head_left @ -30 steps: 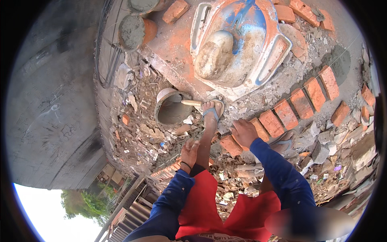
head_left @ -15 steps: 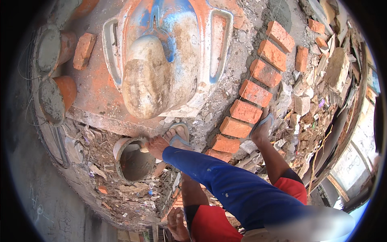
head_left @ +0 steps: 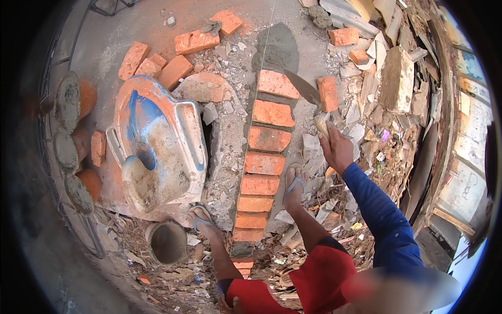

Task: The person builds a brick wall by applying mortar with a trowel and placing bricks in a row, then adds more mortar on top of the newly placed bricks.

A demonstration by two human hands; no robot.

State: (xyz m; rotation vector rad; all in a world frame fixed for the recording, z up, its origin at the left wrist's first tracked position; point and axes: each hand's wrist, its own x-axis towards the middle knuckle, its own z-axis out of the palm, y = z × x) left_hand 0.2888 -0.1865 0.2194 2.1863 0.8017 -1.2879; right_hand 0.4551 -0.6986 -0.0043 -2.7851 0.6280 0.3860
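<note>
My right hand (head_left: pixel 337 147), at the end of a blue sleeve, is closed round the pale handle of a trowel (head_left: pixel 302 86). The blade points away and left, its tip close to the far end of a row of orange bricks (head_left: pixel 269 138). Grey mortar fills gaps between some bricks, and a wet mortar patch (head_left: pixel 281 47) lies just beyond the last one. Beside the trowel blade is a loose brick (head_left: pixel 328 94). My left hand (head_left: pixel 230 304) shows only in part at the lower edge, beside the red shorts; its fingers are mostly hidden.
A taut string (head_left: pixel 248 152) runs along the row's left side. Left of it are a blue-and-white squat toilet pan (head_left: pixel 157 141), a round container of mortar (head_left: pixel 167 242) and more mortar-filled pots (head_left: pixel 78 193). Rubble (head_left: pixel 384 152) covers the right. My sandalled feet straddle the row.
My right hand has moved from the mortar container at the left across to the row's far right, and the trowel blade is now out in view. The whole view has shifted and turned.
</note>
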